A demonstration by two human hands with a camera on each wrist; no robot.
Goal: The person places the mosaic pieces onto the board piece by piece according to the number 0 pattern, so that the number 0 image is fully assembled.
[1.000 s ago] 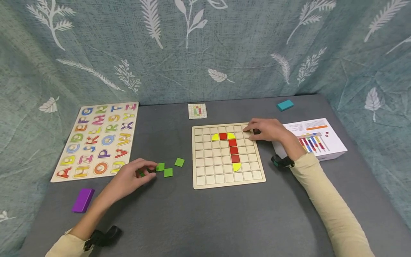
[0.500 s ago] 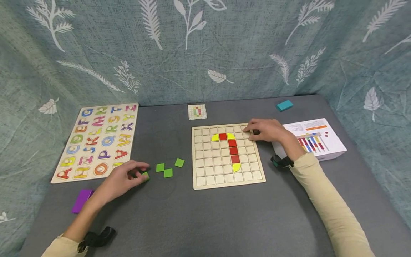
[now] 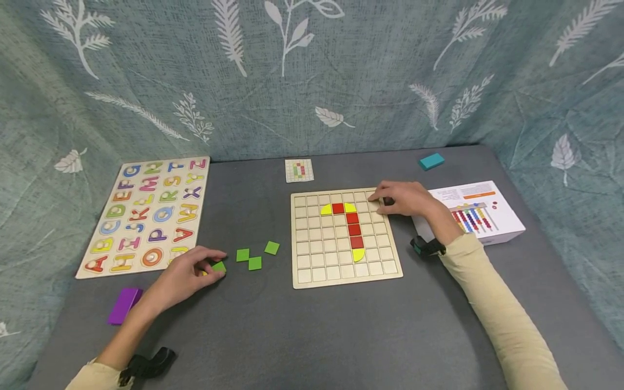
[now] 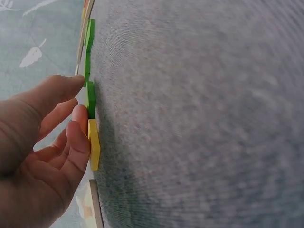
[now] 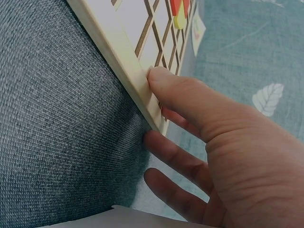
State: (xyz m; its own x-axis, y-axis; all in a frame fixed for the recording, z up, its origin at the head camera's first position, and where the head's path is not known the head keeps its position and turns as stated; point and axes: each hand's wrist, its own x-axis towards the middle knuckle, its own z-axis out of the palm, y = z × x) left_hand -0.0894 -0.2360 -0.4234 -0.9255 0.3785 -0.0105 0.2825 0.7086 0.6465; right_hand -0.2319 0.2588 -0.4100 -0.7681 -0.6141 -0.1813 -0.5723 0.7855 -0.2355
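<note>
In the head view my left hand [image 3: 185,272] is low over the table, fingers loosely bent beside a green square tile [image 3: 220,266]. A yellow piece [image 4: 94,145] lies by its fingertips in the left wrist view, in line with the green tiles. Several more green tiles [image 3: 255,264] lie just right of this hand. My right hand [image 3: 405,198] rests at the upper right corner of a wooden grid board [image 3: 312,273], thumb on its edge and another fingertip beside the corner. Red squares [image 3: 354,230] and yellow rounded pieces [image 3: 358,254] form a hooked line on the board.
A small pattern card [image 3: 299,170] lies behind the grid board. On the left are a wooden alphabet puzzle [image 3: 146,216] and a purple block [image 3: 124,306]. A teal block [image 3: 431,161] and a white box with an abacus picture [image 3: 475,211] are on the right.
My left hand has drawn back leftward from the loose green tiles, and the tile and yellow piece by its fingers now show. The right hand stays at the board's corner.
</note>
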